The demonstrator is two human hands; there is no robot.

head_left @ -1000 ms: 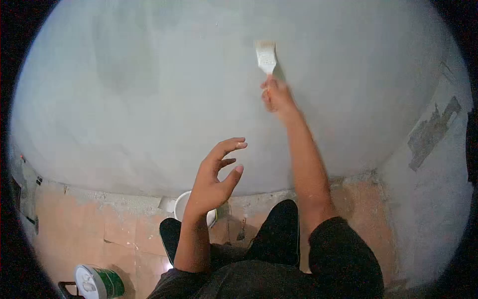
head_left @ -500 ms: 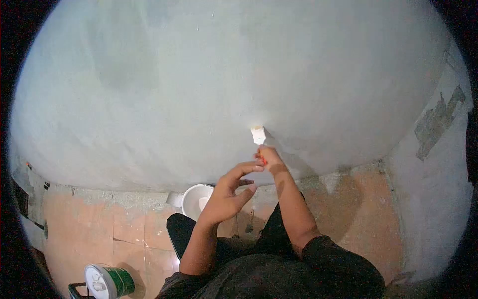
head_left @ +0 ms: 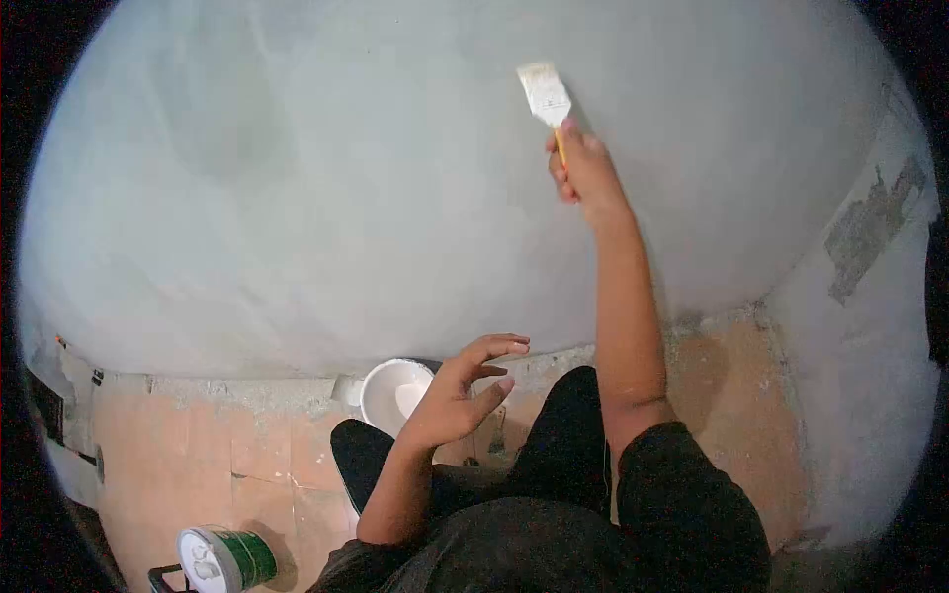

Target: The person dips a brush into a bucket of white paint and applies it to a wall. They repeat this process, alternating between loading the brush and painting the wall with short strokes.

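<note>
My right hand (head_left: 585, 170) is closed round the orange-yellow handle of a paintbrush (head_left: 546, 94). The brush's white-coated head points up against the pale grey wall (head_left: 376, 198), with its bristle tip at the top. My left hand (head_left: 463, 390) hangs over my lap with its fingers apart and nothing in them. Just left of that hand is a white bucket (head_left: 381, 381) on the floor, holding something white; my forearm and hand overlap its right side.
A green and white paint bucket (head_left: 242, 558) lies or leans at the lower left, by a black handle-like object (head_left: 166, 575). Orange tiles (head_left: 198, 445) cover the floor. On the right wall is a dark rough patch (head_left: 870, 237). A tool (head_left: 497, 435) lies between my knees.
My right hand has moved well up the wall and slightly right with the paintbrush, and the arm is stretched further. My left hand has stayed nearly where it was, fingers apart.
</note>
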